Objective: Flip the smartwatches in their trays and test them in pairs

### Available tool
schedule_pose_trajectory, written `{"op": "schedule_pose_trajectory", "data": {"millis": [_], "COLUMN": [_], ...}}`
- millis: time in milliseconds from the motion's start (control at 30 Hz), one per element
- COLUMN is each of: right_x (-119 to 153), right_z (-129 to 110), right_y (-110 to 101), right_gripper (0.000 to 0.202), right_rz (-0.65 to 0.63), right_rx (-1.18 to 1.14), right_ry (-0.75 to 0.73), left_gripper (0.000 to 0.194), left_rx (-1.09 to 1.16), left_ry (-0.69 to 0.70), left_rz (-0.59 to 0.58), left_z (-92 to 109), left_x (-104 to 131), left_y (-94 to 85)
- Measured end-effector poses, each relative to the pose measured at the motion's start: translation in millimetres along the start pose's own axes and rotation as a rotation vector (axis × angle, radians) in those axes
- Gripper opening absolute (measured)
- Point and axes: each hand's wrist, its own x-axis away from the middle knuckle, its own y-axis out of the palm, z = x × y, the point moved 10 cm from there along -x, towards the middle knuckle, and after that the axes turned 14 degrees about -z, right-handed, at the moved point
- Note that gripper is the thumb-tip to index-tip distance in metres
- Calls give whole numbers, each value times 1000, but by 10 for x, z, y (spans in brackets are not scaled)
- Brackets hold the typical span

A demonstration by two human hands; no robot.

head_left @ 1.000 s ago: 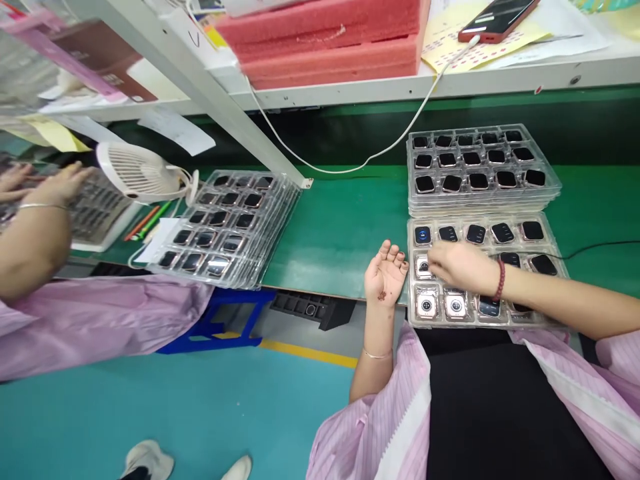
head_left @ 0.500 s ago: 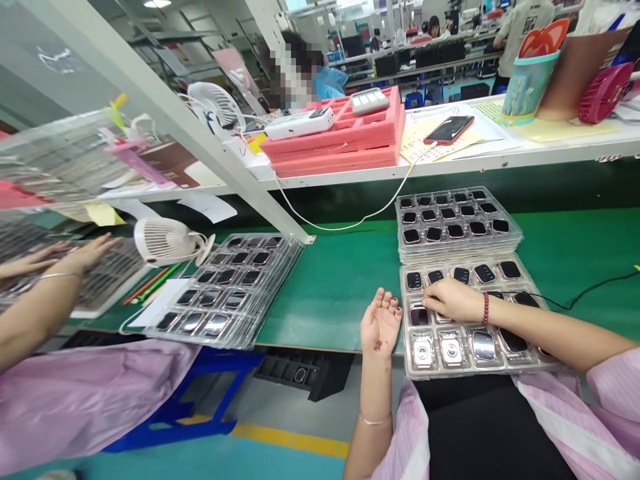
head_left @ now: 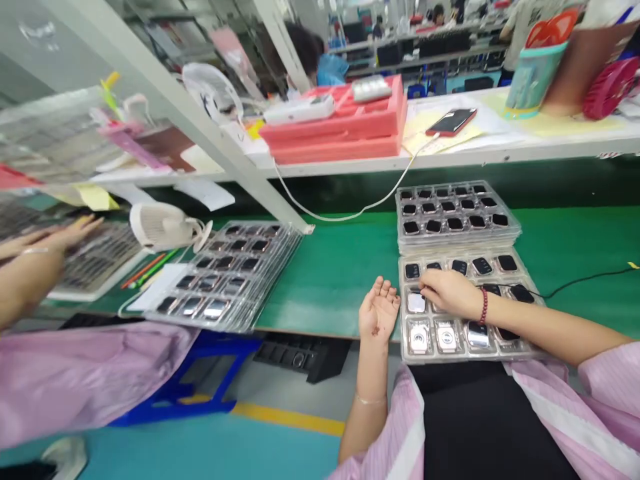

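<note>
My right hand (head_left: 453,293) reaches over a clear plastic tray (head_left: 407,363) of square smartwatches, fingertips pinched together at the second row. What they pinch is hidden. Beside the fingertips sits a smartwatch (head_left: 416,301) with a bright, reflecting face. In the front row, two watches (head_left: 447,338) lie back side up. A thin black cable (head_left: 580,283) runs from the right to behind my right wrist. My left hand (head_left: 379,313) rests palm up at the table's edge, left of the tray, its fingers loosely extended. Small dark reddish marks or bits show on its palm.
A stack of watch trays (head_left: 457,220) stands behind the near tray; another stack (head_left: 220,273) lies left beside a white fan (head_left: 163,227). A co-worker's hands (head_left: 55,237) are at the far left. Above, a shelf holds pink foam trays (head_left: 340,133) and a phone (head_left: 453,122).
The view has shifted slightly. My right hand stays over the same part of the tray, and the watch beside its fingertips now looks bright instead of dark. My left hand stays palm up.
</note>
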Motion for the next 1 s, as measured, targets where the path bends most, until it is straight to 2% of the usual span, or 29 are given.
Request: {"op": "schedule_pose_trajectory", "data": {"millis": [67, 167, 300, 367, 533, 633, 767, 1000], "right_x": [143, 346, 498, 542, 495, 427, 383, 353], "right_z": [-131, -292, -407, -458, -454, -319, -193, -203], "right_y": [19, 105, 493, 575, 386, 366, 439, 412], "right_gripper": [14, 16, 22, 22, 17, 18, 22, 28], "right_rz": [3, 10, -190, -232, -134, -97, -114, -151], "right_rx": [10, 36, 127, 116, -165, -104, 1, 15], "right_ry": [-66, -161, -188, -189, -189, -133, -112, -120], "left_gripper": [20, 31, 33, 32, 33, 33, 34, 32], "left_rx": [-8, 17, -4, -5, -8, -7, -16, -45], "left_ry": [3, 16, 23, 19, 5, 15, 12, 7], "left_rz": [9, -1, 30, 29, 7, -10, -3, 24], "left_z": [-24, -40, -34, -43, -56, -42, -38, -38], "left_x": [22, 3, -23, -16, -6, -10, -5, 1], "left_y": [39, 49, -52, -61, -48, -39, -45, -77]}}
